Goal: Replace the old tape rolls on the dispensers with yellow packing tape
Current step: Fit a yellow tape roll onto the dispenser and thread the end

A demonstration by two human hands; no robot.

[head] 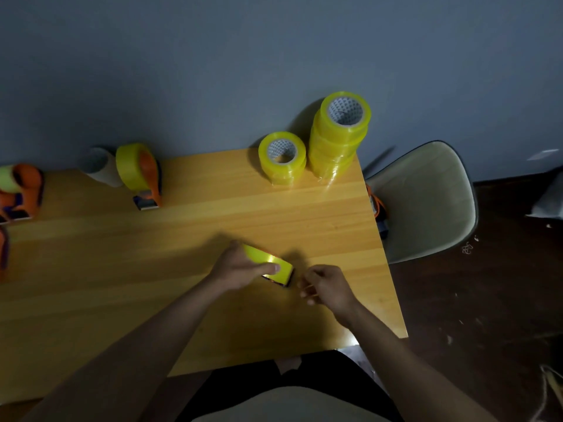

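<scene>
Tape, glossy yellow, sits on a dispenser (275, 269) near the table (152, 269) right edge, gripped by the left hand (240, 268), thumb on top. Right hand (327, 286) fingers (304, 292) curl loosely just beside it; whether they pinch anything, I cannot tell. Bare wood lies open leftward; spare yellow rolls (338, 138) stand at the far corner.

place: home room | cues: wooden table (91, 269), blue-grey wall (213, 56), shell chair (426, 202)
</scene>
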